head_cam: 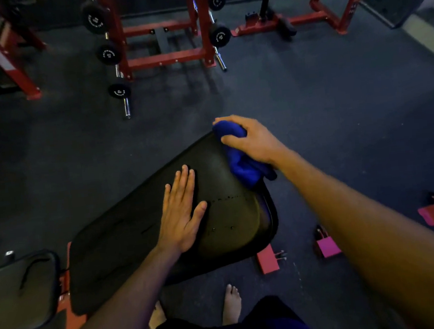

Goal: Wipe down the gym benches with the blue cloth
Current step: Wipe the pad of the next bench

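**Blue cloth at the far corner of the bench pad**

The blue cloth (239,154) is bunched under the right hand (251,140), whose grip is clenched around it, fingers curled over the top of the wad. Cloth and hand sit on the far right edge of the black bench pad (127,243), with a tail of cloth hanging off the edge just below the wrist. Nearer the person and to the left of that grip, the left hand (182,211) lies flat on the pad, its grip released, fingers straight and close together, thumb spread. The pad shows scuffs and a row of small dark marks between the two hands. A second black pad (15,292) lies left of the flat hand, close beside the first. Beyond the cloth, across the dark rubber floor (337,92), stands a red rack (159,31) with black weight plates (93,18). Two bare feet (230,305) are beneath the arms.
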The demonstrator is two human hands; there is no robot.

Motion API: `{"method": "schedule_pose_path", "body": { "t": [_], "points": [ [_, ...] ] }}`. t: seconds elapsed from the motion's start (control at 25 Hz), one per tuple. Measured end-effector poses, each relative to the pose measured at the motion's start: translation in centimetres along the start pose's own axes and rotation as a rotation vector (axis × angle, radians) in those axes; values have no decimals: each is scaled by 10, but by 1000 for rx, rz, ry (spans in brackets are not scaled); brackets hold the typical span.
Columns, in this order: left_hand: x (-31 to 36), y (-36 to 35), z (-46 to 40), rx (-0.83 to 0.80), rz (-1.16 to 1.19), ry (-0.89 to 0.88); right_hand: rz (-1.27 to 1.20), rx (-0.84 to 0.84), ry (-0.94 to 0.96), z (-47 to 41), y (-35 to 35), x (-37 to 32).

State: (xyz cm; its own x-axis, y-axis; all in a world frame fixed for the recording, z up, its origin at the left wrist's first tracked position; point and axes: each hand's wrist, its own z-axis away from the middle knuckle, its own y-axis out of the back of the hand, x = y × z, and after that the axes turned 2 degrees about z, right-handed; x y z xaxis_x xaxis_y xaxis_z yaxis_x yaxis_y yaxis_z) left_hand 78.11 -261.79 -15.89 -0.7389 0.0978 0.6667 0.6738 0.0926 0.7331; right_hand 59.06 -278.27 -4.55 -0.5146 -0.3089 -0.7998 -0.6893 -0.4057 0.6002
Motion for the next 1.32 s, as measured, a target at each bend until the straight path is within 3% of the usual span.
{"method": "schedule_pose_path", "body": {
  "t": [0.12, 0.4, 0.6, 0.84, 1.08, 1.2, 1.28, 1.32],
  "points": [
    [1, 1, 1, -5, -2, 2, -20, 15, -25, 12, -1, 1],
    [-5, -2, -2, 2, -10, -15, 49, -56, 105, 162, -7, 2],
    [-6, -1, -2, 1, -17, -27, 40, 30, 108, 76, -6, 1],
    [0, 7, -4, -102, 6, 17, 100, 14, -75, -4, 3, -1],
    [-10, 24, -12, -316, -40, -20, 158, 238, -37, 128, -12, -19],
    [-8, 32, -15, -408, -81, -38, 239, 232, -99, 191, -18, -31],
    [-8, 42, -17, -394, -171, -150, 293, 288, -188, 212, -26, -43],
    [-8, 48, -21, -350, -208, -299, 279, 382, -224, 219, -33, -50]
  ]
}}
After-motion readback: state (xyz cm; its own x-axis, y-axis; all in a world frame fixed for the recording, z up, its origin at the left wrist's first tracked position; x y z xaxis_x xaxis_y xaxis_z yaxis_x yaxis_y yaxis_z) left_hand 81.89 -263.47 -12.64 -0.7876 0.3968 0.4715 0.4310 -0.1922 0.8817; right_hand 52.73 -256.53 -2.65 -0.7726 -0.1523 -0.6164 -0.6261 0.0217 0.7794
